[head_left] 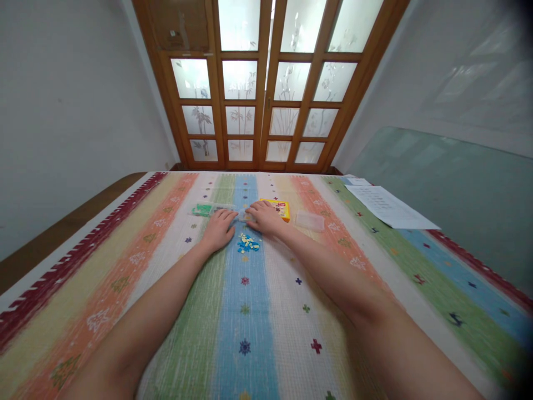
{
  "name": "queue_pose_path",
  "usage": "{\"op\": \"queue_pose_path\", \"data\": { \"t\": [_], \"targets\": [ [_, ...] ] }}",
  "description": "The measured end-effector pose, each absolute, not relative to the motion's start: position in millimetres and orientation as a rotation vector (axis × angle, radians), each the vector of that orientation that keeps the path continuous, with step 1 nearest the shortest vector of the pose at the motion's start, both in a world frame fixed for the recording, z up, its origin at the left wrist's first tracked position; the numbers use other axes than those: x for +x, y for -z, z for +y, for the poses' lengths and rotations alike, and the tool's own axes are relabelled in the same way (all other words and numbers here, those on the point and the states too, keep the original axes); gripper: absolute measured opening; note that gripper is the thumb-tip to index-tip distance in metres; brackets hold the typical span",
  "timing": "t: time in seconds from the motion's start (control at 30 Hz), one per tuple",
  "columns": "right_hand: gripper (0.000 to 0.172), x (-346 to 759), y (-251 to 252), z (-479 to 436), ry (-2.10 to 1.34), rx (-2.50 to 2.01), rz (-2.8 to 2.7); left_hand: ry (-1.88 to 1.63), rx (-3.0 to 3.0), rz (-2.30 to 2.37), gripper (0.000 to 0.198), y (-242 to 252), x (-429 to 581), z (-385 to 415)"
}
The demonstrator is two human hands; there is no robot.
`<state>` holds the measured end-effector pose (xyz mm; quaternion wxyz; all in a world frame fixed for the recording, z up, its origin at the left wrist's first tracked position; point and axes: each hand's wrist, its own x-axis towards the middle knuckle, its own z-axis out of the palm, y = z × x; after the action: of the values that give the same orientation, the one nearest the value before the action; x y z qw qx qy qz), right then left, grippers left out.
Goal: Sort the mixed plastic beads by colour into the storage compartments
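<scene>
Tablecloth (258, 311): stripes of blue, green, white, orange, yellow, maroon, printed with snowflakes and trees (reindeer too, right side). Small pieces (249, 244): blue, pale yellow. Box (285, 211): yellow, red. Container contents (202, 210): green. Papers (387, 206): white. Doors (219, 55): brown, plant-patterned panes (240, 80).

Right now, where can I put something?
There's bare striped fabric tablecloth between the forearms, nearer than the small blue-and-yellow pieces, and between the clear plastic rectangle and white printed paper. It's crowded around the left hand and right hand, by the green-filled clear container and yellow box.
</scene>
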<state>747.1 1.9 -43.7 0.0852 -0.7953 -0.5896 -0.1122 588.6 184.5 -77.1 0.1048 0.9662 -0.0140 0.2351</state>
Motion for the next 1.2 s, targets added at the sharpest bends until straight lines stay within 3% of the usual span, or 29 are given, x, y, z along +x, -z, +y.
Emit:
{"op": "queue_pose_path", "data": {
  "t": [0.47,0.57,0.77,1.03,1.2],
  "targets": [
    [0.019,706.9,46.5,-22.5,0.314,-2.119,-1.812,-0.599,2.297,-0.009,0.064,71.0,586.5,164.5],
    [0.024,703.2,52.6,-27.4,0.278,-2.077,-1.717,-0.591,2.256,0.018,0.065,69.8,584.6,158.8],
    [0.05,710.7,44.5,-36.0,0.103,-1.959,-1.651,-0.608,2.417,-0.172,0.075,64.6,576.8,159.3],
    [0.042,708.5,25.2,-46.3,-0.076,-2.023,-1.61,-0.556,2.611,-0.516,0.07,56.2,575.6,154.5],
    [0.043,710.4,28.8,-46.9,-0.01,-1.98,-1.576,-0.566,2.569,-0.389,0.067,47.8,571.6,159.1]
  ]
}}
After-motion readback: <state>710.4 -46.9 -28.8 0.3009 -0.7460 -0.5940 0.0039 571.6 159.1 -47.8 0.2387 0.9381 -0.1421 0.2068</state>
